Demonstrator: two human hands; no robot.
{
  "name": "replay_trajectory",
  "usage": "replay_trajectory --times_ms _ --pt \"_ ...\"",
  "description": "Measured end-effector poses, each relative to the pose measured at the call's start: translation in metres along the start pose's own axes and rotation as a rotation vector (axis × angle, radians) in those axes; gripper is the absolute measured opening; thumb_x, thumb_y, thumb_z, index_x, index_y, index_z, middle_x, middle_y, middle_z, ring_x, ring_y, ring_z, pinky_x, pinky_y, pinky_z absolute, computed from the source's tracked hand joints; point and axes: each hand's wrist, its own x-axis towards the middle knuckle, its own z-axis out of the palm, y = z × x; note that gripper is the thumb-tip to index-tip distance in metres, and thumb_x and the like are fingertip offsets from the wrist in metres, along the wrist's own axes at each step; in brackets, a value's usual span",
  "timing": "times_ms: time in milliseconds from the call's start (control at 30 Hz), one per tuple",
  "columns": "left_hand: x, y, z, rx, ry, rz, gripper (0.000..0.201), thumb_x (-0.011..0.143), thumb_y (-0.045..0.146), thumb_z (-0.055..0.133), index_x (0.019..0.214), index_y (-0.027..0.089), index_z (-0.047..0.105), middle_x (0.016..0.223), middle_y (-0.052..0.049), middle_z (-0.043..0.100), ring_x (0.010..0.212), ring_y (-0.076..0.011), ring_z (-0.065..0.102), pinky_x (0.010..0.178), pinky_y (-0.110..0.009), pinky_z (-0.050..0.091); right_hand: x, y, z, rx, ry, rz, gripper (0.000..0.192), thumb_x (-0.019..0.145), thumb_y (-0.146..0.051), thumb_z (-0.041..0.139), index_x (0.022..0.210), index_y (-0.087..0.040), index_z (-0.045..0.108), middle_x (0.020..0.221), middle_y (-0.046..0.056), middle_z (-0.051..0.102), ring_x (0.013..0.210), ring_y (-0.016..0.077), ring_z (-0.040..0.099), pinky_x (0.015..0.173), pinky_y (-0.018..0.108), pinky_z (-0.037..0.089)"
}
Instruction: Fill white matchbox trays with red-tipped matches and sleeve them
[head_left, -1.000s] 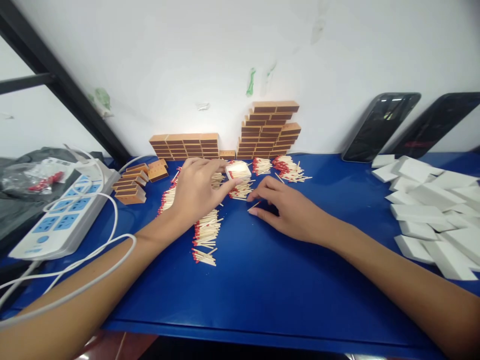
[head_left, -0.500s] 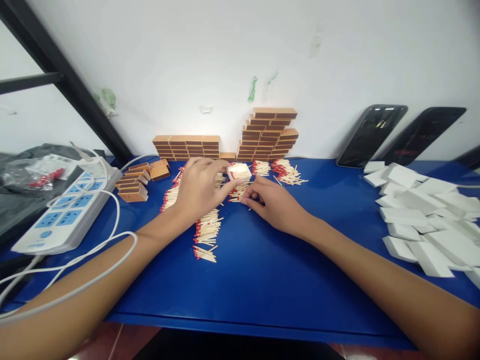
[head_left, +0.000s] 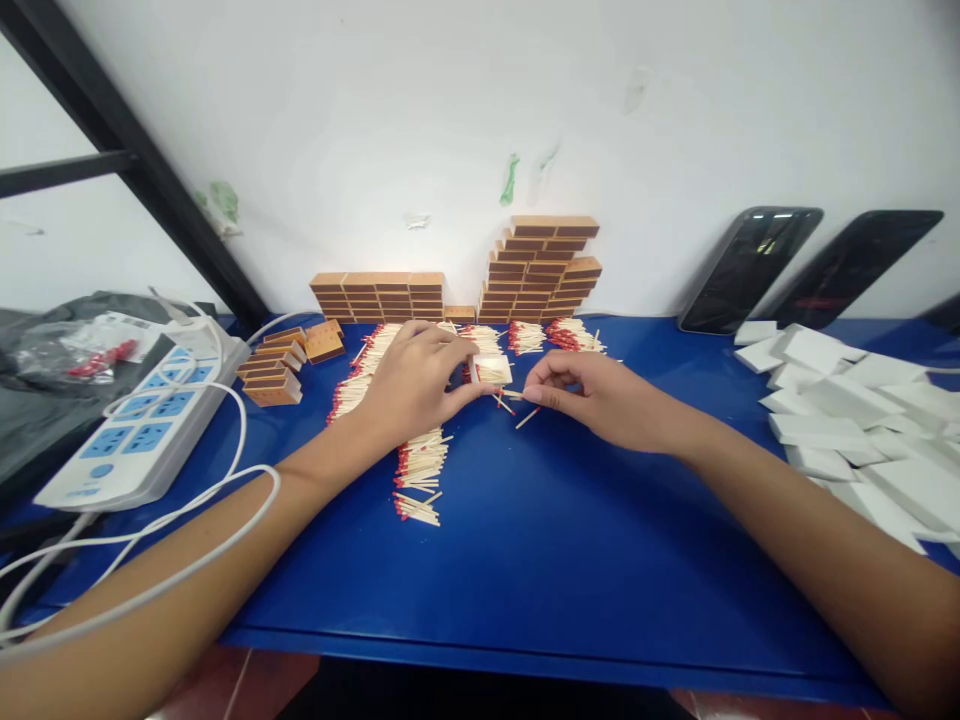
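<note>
My left hand [head_left: 420, 378] is closed around a small white matchbox tray [head_left: 491, 368], thumb in front and fingers behind, with some matchsticks inside it. Just right of the tray, my right hand [head_left: 592, 395] pinches a matchstick [head_left: 511, 394] between thumb and fingertips. A loose matchstick [head_left: 527, 418] lies on the blue table below those fingertips. Red-tipped matchsticks spread in a heap [head_left: 420, 460] under and in front of my left hand. More piles [head_left: 526, 337] lie behind the tray, and the far pile [head_left: 574, 335] sits right of them.
Brown matchboxes stand in a low stack [head_left: 379, 297] and a stepped stack [head_left: 536, 270] against the wall. A few more matchboxes [head_left: 274, 365] lie left, near a white power strip [head_left: 150, 420] with looping cables. White trays [head_left: 862, 400] are heaped at right, before two leaning phones [head_left: 750, 270].
My right hand has moved right, away from the tray, and a matchstick now shows at its fingertips. The tray has come slightly lower and right in my left hand. A loose matchstick now lies nearby.
</note>
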Motion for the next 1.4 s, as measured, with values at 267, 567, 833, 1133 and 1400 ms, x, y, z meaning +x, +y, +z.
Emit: replay_trajectory --times_ms 267,567,833,1133,1400 --pt "0.002 0.011 -0.004 -0.154 -0.016 0.071 0.043 0.096 0.058 0.073 0.112 0.019 0.072 0.111 -0.008 0.080 0.105 -0.0248 0.074 0.102 -0.042 0.049 -0.002 0.006 0.007 -0.263 0.317 -0.152 0.013 0.099 -0.031 0.066 0.089 -0.023 0.067 0.088 0.004 0.062 0.077 0.0189 0.056 0.071 0.034 0.045" --pt "0.002 0.019 -0.005 -0.152 0.068 0.137 0.040 0.095 0.054 0.075 0.110 0.017 0.071 0.109 -0.009 0.080 0.103 -0.0241 0.074 0.102 -0.041 0.051 -0.004 0.002 0.015 -0.310 0.348 -0.266 0.008 0.100 -0.027 0.066 0.094 -0.023 0.064 0.088 0.002 0.060 0.069 0.0162 0.051 0.065 0.032 0.042" --pt "0.000 0.004 -0.002 -0.016 0.036 -0.034 0.042 0.096 0.056 0.074 0.112 0.017 0.073 0.108 -0.011 0.080 0.103 -0.0289 0.073 0.099 -0.045 0.050 -0.005 0.005 0.008 -0.297 0.143 -0.278 0.016 0.103 -0.023 0.057 0.116 -0.026 0.068 0.100 0.005 0.060 0.073 0.0176 0.053 0.067 0.032 0.046" --pt "0.002 0.001 -0.002 0.012 0.078 -0.102 0.046 0.097 0.061 0.069 0.108 0.017 0.072 0.101 -0.011 0.081 0.094 -0.0295 0.075 0.090 -0.044 0.050 -0.005 0.015 0.013 -0.287 0.161 -0.235 0.027 0.101 -0.018 0.056 0.127 -0.026 0.060 0.107 0.005 0.062 0.072 0.0171 0.055 0.069 0.034 0.048" --pt "0.002 0.001 -0.001 0.019 0.058 -0.134 0.044 0.099 0.059 0.068 0.111 0.017 0.073 0.105 -0.011 0.081 0.097 -0.0306 0.075 0.092 -0.045 0.049 -0.006 0.018 0.020 -0.288 -0.023 -0.286 0.035 0.109 -0.020 0.040 0.128 -0.028 0.069 0.117 0.009 0.060 0.087 0.0187 0.065 0.083 0.037 0.054"
